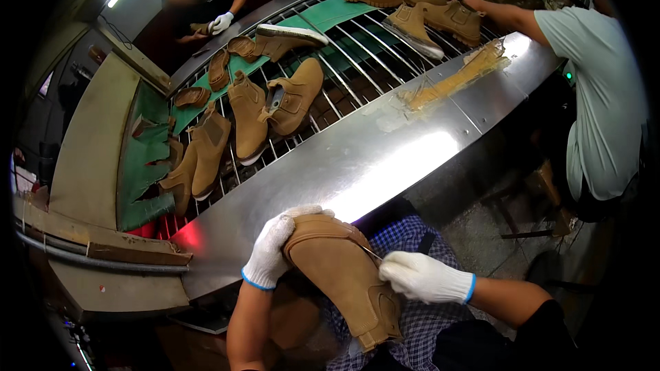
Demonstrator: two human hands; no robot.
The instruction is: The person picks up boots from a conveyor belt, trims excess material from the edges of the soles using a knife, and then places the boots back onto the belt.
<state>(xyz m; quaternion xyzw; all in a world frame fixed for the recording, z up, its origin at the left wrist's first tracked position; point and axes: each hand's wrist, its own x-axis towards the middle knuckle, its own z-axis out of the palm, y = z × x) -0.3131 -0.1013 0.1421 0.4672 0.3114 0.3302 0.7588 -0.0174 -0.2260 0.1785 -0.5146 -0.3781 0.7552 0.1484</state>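
A tan ankle boot [335, 268] lies over my lap with its sole end up toward the metal counter and its shaft toward me. My left hand [275, 244], in a white knit glove with a blue cuff, is closed on the boot at its sole end. Gloved the same way, my right hand [425, 276] pinches a thin stick-like tool [372, 253] whose tip meets the seam between sole and upper. What kind of tool it is, I cannot make out.
Ahead is a steel counter edge [309, 175] beside a conveyor of metal rods [350, 89]. Several tan boots [247, 113] and loose soles [218, 70] ride on it. A person in a light shirt [598, 89] reaches over at right; another person [199, 14] works across the conveyor.
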